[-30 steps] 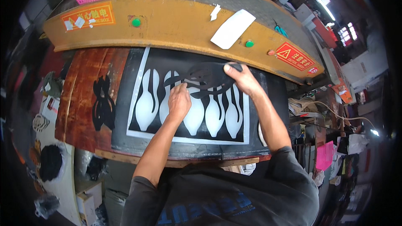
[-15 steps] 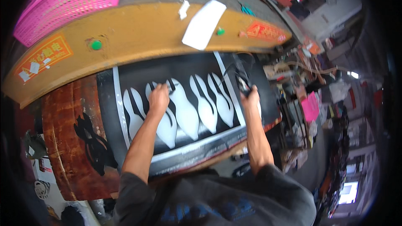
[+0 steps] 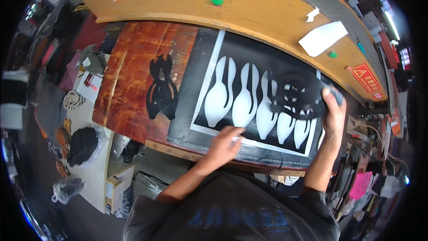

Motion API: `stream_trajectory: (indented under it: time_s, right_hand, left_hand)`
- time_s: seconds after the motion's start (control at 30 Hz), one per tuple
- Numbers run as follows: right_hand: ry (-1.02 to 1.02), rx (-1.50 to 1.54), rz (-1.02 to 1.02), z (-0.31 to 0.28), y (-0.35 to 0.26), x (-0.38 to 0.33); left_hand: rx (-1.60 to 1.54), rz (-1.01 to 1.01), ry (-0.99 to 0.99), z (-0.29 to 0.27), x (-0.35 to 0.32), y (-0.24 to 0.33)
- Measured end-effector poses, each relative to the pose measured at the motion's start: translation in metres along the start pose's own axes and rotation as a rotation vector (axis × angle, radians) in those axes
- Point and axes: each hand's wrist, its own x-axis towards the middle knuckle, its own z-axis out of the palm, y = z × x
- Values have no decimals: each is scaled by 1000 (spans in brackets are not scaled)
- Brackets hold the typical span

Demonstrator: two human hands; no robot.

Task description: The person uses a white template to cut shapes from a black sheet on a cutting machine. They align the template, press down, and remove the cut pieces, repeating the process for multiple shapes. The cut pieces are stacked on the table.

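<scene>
My right hand point(image 3: 333, 110) is closed on black cut-out pieces point(image 3: 296, 96), thin and slotted, blurred by motion. They hang over the white shapes at the right of the board, hiding parts of them. Several white, bulb-shaped figures with forked tops point(image 3: 217, 105) lie in a row on a black board point(image 3: 267, 49) bordered by a white strip. At the board's near edge, my left hand point(image 3: 225, 145) hovers with fingers loosely bent and apart; I see nothing in it. Another black slotted piece point(image 3: 162, 93) rests on the reddish-brown board to the left.
A yellow machine beam point(image 3: 258, 9) with green buttons spans the far side, a white paper point(image 3: 323, 39) stuck on it. At the lower left stands a pale side table point(image 3: 91, 169) with bagged black goods. Cluttered shelves point(image 3: 356, 174) stand at the right.
The view has turned leftward. My left hand has left the white shapes and come back to the board's near edge. My right hand's black pieces now spread over the shapes on the right.
</scene>
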Motion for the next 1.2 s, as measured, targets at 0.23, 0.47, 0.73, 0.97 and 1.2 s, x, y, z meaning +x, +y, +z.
stream_trajectory:
  time_s: [0.23,0.47,0.73,0.97,1.2]
  right_hand:
    - [-332,-21,-434,186,-38,36]
    - [-509,-512,-934,349,85,-29]
    - [-399,-382,-210,357,164,-32]
    - [-310,-247,145,361,185,-16]
    - [-241,-19,353,358,207,-15]
  left_hand:
    - [-238,-433,772,-173,-65,-50]
    - [63,-451,748,-240,-53,-110]
    - [471,-341,445,-231,22,-122]
    - [794,-424,75,-248,86,-119]
    - [935,-19,23,-242,75,-129]
